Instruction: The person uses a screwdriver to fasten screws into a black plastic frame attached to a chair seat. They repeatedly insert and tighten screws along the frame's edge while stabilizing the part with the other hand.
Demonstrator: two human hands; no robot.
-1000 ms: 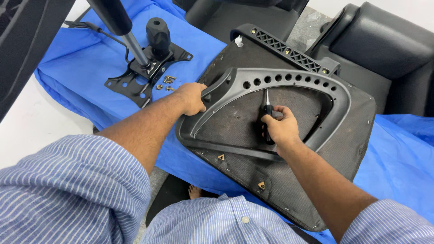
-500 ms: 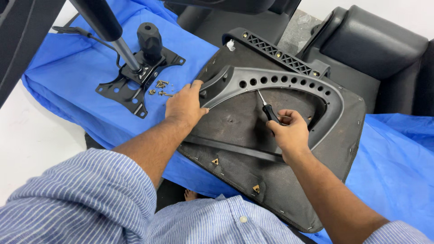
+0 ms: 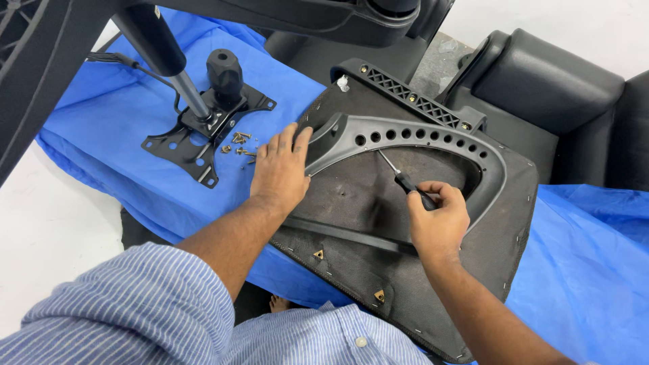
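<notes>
Upper left: metal chair mechanism plate (image 3: pixel 203 135), loose screws (image 3: pixel 238 143) beside it on the blue sheet (image 3: pixel 101 135).
Centre: left hand (image 3: pixel 280 169) spread flat, pressing the upturned seat base (image 3: pixel 378 203).
Right of centre: right hand (image 3: pixel 439 220) wrapped round the screwdriver (image 3: pixel 404 180), tip by the grey armrest bracket (image 3: pixel 419 142).
Tip: I'd keep the driver straight and the seat pinned.

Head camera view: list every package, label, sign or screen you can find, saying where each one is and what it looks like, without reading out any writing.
None of these is in view.
The left hand rests flat on the upturned black chair seat, the right hand holds a screwdriver, and loose screws lie on the blue sheet; none bears a label.
</notes>
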